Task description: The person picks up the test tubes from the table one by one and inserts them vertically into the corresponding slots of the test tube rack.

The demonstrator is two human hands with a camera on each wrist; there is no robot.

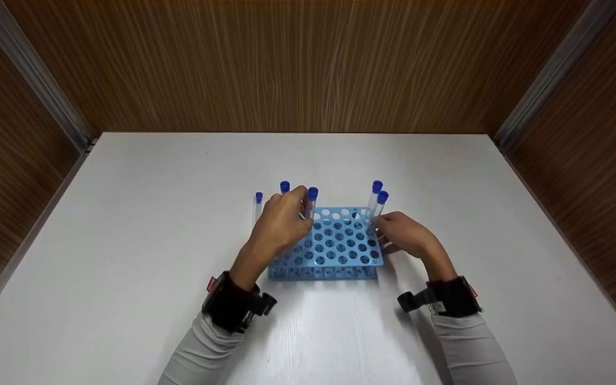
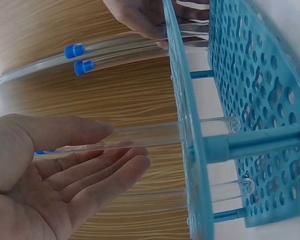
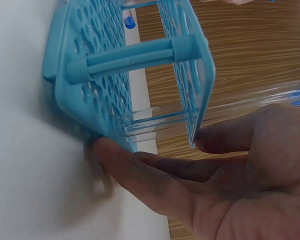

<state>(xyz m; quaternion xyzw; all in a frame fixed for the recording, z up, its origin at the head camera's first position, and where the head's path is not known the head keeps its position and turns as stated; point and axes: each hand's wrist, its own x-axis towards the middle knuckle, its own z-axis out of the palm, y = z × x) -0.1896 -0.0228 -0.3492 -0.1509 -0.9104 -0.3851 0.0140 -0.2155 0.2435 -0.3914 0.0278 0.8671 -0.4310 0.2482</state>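
Observation:
A light-blue test tube rack (image 1: 335,262) stands on the white table, with clear blue-capped test tubes upright at its left and right ends. My left hand (image 1: 282,222) is over the rack's left part. Its thumb (image 2: 85,131) and fingers lie on either side of one test tube (image 2: 155,135), which stands through the rack's top plate. Another test tube (image 1: 285,187) is partly hidden behind this hand. At the right end, my right hand (image 1: 407,235) grips the rack, thumb at the top plate and fingers at the base, beside two test tubes (image 1: 380,206).
A thin blue-capped tube (image 1: 258,206) shows at the far left, its lower part hidden. Wood-grain panels (image 1: 308,64) enclose the white table (image 1: 153,187) at the back and both sides. Each wrist wears a black camera strap (image 1: 233,302).

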